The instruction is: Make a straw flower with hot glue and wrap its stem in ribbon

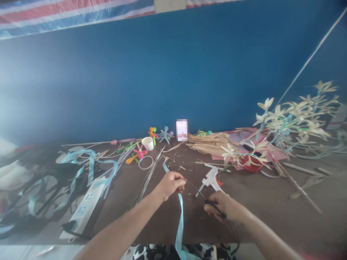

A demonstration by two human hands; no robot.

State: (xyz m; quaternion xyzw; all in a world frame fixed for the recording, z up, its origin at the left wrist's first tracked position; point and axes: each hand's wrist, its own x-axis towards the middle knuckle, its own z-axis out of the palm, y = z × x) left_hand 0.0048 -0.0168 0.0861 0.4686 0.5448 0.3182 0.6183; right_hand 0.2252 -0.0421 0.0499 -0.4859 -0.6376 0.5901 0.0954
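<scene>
My left hand is closed in a pinch above the middle of the brown table. Light blue ribbon runs down from it to the patterned cloth at my lap. Beyond the fingers, a short stretch of the same blue ends in a small cream tip. Black-handled scissors are in my right hand, fingers wrapped round the handles. Their thin blades point up and left, with the tips at my left fingertips; I cannot tell whether they touch the ribbon. Just behind my right hand lies a white glue gun.
Thin wires and a white power strip lie left. Further back are a white cup, a clear ring and colourful figures. Dried husks and cream flowers fill the right. A blue wall stands behind.
</scene>
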